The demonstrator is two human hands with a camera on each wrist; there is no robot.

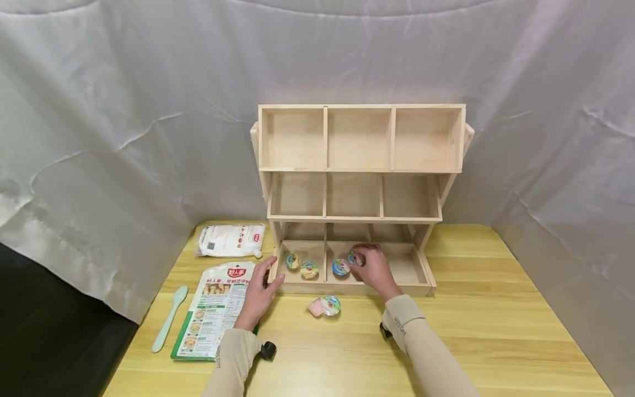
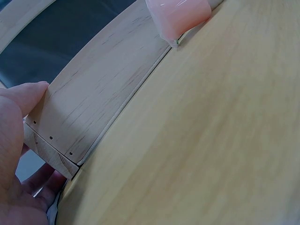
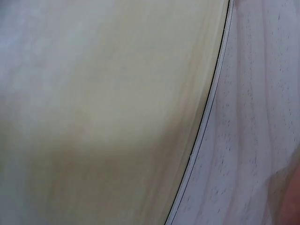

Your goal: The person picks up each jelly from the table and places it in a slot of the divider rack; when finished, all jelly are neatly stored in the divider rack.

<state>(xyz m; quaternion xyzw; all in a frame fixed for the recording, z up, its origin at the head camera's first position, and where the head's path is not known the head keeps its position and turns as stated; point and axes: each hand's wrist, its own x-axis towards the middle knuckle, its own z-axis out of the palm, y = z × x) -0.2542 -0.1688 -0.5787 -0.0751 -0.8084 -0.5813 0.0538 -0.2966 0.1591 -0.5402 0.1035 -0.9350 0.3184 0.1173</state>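
Note:
In the head view, a three-tier wooden rack (image 1: 359, 219) stands at the back of the table. My left hand (image 1: 258, 292) grips its lower left front corner, thumb on the front board (image 2: 98, 89) and fingers behind the side. My right hand (image 1: 375, 268) pinches a blue-lidded jelly cup (image 1: 353, 257) in the bottom tier's middle compartment. Beside it sits another blue-lidded jelly cup (image 1: 340, 267). Two yellow-lidded jelly cups (image 1: 309, 270) lie in the left compartment. On the table before the rack are pink jelly cups (image 1: 315, 307), one with its printed lid showing.
Left of the rack lie a white packet (image 1: 231, 240), a green-and-white printed pouch (image 1: 213, 314) and a pale green spoon (image 1: 170, 318). Grey curtains (image 1: 149, 110) hang behind and beside the table (image 1: 496, 309).

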